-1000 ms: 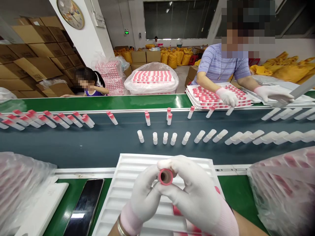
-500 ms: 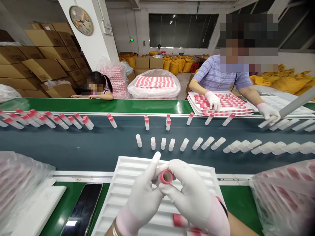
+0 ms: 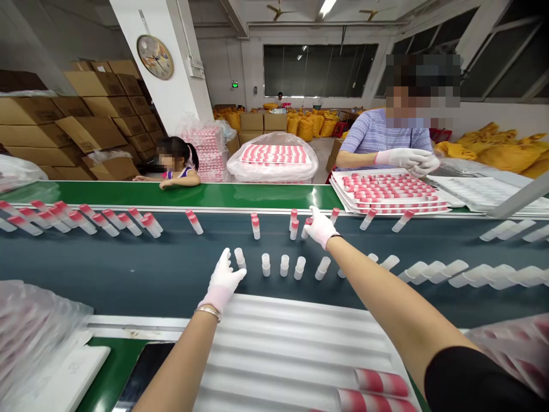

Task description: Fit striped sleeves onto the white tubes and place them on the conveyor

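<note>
One white tube [image 3: 241, 260] — beside left fingers [image 3: 225, 258]

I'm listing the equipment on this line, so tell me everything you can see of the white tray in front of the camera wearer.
The white tray looks like moulded plastic, with parallel grooves and ridges running side to side. It lies on the near side of the dark belt; its near edge is out of frame. Red-and-white tubes lie on their sides in its near right part. The left forearm hides some of its left side; both hands are beyond it.
</note>
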Tool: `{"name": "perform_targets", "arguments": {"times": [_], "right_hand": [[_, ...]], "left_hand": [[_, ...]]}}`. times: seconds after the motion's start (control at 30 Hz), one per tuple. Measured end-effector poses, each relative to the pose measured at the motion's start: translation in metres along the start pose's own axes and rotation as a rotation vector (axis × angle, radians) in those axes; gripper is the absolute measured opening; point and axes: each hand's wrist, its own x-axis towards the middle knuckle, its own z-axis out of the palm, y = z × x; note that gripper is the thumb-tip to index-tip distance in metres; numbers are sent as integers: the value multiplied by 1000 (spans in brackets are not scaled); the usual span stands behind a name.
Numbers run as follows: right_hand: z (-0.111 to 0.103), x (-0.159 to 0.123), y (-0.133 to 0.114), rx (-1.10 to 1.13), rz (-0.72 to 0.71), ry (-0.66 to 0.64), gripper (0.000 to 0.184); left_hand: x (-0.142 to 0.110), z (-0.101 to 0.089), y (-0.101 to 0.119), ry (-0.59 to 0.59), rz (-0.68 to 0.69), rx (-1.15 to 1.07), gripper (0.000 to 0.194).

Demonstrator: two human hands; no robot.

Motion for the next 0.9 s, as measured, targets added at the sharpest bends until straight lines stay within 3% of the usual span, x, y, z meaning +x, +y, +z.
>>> {"name": "perform_targets", "arguments": {"times": [0.13,0.23,0.3,0.37,0.43,0.5,0.53,0.57,0.6,0.67,0.77,0.9], "right_hand": [[25,11,-8,-40,0,-71,47],[26,15,-17,-83,19,-120,61],[13,9,-22,-114,16,-121,71],[-9,-11,-23,-146,13,-83,80],[-35,-48,-20,-170,9,-2,80],[-52,-101,-13,-199,-15,71,62],[-55,-130,-8,-253,-37,-2,47],[-54,-158,-3,-351,-55,-169,33],[-49,-184,4,-478,-65,-407,29],[-33,-224,18,-551,-30,-606,16],[-13,-248,42,-625,21,-665,23],[-16,-247,62,-578,-92,-644,23]], "left_hand": [[9,7,-2,-52,24,-68,65],[11,8,-1,-46,40,-100,40],[8,6,2,-27,54,-117,28],[2,1,6,-3,75,-130,24],[-10,-4,13,30,106,-142,24],[-28,-9,19,68,135,-154,24],[-38,-10,23,86,152,-161,24],[-49,-10,26,99,178,-173,25],[-61,-10,28,102,211,-191,26],[-85,-6,34,82,291,-227,28],[-117,2,42,7,389,-244,26],[-141,9,54,-141,444,-265,15]]}}
